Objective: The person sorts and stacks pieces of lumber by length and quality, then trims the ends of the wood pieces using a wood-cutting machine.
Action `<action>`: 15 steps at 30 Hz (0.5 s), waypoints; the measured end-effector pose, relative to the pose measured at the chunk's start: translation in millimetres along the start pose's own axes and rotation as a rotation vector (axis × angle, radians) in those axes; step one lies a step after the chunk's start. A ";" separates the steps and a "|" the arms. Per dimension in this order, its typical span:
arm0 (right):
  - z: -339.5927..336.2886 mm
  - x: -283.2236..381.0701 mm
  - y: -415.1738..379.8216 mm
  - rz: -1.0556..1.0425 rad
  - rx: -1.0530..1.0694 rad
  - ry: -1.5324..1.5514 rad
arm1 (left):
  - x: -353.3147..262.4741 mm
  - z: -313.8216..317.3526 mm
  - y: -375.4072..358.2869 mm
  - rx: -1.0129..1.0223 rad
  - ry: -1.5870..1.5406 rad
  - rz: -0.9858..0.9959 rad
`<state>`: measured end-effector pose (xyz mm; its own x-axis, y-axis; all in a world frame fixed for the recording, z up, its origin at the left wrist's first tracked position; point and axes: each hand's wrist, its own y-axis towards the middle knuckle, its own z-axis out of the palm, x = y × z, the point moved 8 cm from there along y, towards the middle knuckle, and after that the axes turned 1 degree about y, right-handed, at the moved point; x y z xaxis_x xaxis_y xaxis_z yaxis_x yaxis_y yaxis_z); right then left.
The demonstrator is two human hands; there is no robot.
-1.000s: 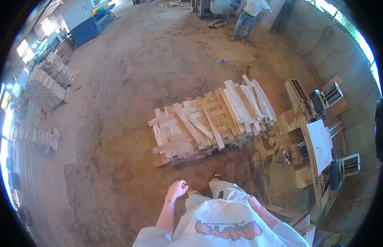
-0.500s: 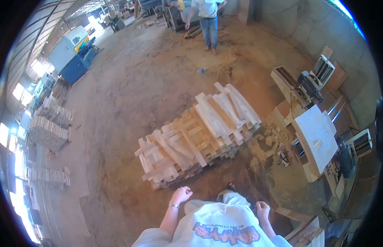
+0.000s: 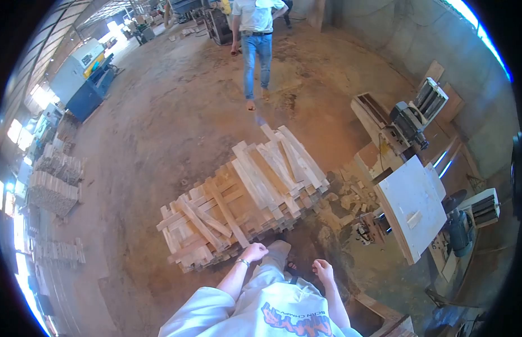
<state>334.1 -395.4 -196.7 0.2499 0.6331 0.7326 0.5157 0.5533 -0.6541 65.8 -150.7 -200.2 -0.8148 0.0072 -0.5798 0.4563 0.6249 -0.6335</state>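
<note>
My left hand (image 3: 254,253), with a bracelet at the wrist, is closed with its fingers curled in. In this view it lies close to the near edge of a long stack of sawn wooden boards (image 3: 221,203). Several loose boards lie crosswise over the top of that stack. My right hand (image 3: 323,272) hangs in front of my body, its fingers loosely curled and nothing seen in them. It is between the stack and the machine table on the right.
A person (image 3: 257,50) in jeans stands beyond the stack. To the right is a machine with a pale tabletop (image 3: 415,199), with wood offcuts (image 3: 350,199) on the floor beside it. More wood stacks (image 3: 54,192) line the left side, near a blue and white machine (image 3: 84,84).
The stack and the machine table have shifted left in view. The other person appears larger and closer. Both my hands have swung a little, the right one further forward.
</note>
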 end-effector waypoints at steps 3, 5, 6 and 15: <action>-25.3 -4.1 9.3 0.075 -0.002 -0.078 | 36.3 0.8 69.1 -0.074 -0.285 -0.099; -65.5 -23.6 10.2 0.080 -0.076 -0.277 | 36.0 -15.3 89.7 -0.112 -0.442 -0.268; -85.4 -41.5 16.1 0.104 -0.138 -0.337 | 40.1 -22.1 101.4 -0.159 -0.488 -0.319; -132.3 -26.0 -12.5 0.245 -0.338 -0.153 | 39.6 -66.4 201.9 -0.399 -0.530 -0.354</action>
<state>429.6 -490.4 -182.7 0.2870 0.8105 0.5105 0.7016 0.1850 -0.6881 101.9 27.6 -317.1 -0.5610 -0.5609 -0.6088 -0.0474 0.7560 -0.6528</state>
